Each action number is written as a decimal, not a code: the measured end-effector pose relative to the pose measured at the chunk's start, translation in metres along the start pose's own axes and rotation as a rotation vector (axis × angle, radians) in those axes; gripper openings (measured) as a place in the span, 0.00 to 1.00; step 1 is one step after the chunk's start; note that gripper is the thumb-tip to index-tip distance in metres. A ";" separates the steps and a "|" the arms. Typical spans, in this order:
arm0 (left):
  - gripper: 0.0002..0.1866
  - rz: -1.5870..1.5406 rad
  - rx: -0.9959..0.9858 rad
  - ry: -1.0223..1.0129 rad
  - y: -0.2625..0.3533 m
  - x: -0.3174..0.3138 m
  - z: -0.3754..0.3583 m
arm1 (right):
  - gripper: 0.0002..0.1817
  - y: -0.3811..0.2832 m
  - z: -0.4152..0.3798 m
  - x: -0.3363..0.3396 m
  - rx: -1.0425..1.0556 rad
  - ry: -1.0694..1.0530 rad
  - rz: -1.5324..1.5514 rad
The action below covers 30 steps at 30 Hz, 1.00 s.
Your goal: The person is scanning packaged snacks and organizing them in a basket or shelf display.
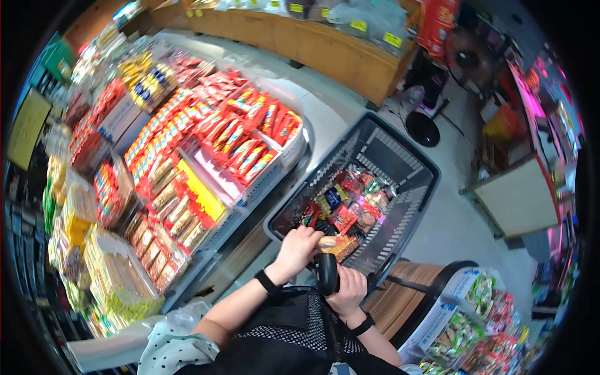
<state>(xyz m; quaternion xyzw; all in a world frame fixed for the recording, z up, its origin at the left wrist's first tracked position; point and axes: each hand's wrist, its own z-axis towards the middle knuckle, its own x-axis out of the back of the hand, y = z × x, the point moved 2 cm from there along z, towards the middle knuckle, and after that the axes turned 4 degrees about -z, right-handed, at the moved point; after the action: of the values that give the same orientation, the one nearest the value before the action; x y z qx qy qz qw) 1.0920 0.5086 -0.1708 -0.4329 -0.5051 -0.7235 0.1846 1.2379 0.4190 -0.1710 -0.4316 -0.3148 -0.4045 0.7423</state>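
Note:
My right hand (349, 290) is wrapped around the black handle (325, 274) of a dark grey shopping basket (409, 152). Over the basket's near end, my left hand (302, 247) has its fingers curled together. At its fingertips is an orange-yellow snack packet (340, 248), which it seems to pinch; the thumb side is partly hidden. Inside the basket lie several small packaged snacks, among them a red packet (343, 219) and a dark blue and yellow packet (334, 197). Both wrists carry black bands.
On the left, a display stand holds boxes of red-wrapped snacks (242, 145) and a yellow card (200, 190). Green and red packets (447, 340) fill boxes at the lower right. A wooden counter (325, 47) stands behind, with a fan (465, 59) and a white-fronted cabinet (519, 199) to the right.

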 end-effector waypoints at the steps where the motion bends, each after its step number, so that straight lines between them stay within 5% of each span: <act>1: 0.17 -0.013 -0.002 0.026 0.001 -0.001 -0.002 | 0.18 -0.001 0.001 0.001 -0.014 -0.010 0.001; 8: 0.18 -0.155 0.048 0.317 -0.021 0.066 -0.007 | 0.18 -0.006 0.004 -0.004 -0.068 -0.046 -0.032; 13: 0.18 0.209 0.296 0.530 -0.080 0.159 -0.054 | 0.18 -0.003 0.001 -0.009 -0.047 -0.034 -0.057; 18: 0.17 0.460 0.502 0.487 -0.150 0.204 -0.117 | 0.20 -0.005 0.004 -0.009 -0.078 -0.058 -0.081; 26: 0.16 0.556 0.411 0.480 -0.155 0.227 -0.104 | 0.19 -0.006 0.005 -0.010 -0.088 -0.022 -0.105; 30: 0.11 0.298 0.351 0.668 -0.118 0.213 -0.067 | 0.21 -0.005 0.002 -0.008 -0.082 0.000 -0.116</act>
<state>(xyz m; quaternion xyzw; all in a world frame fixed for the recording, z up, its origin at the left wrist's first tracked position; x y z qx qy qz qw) 0.8612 0.5352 -0.0727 -0.2045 -0.4648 -0.6925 0.5124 1.2296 0.4223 -0.1750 -0.4429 -0.3224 -0.4594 0.6992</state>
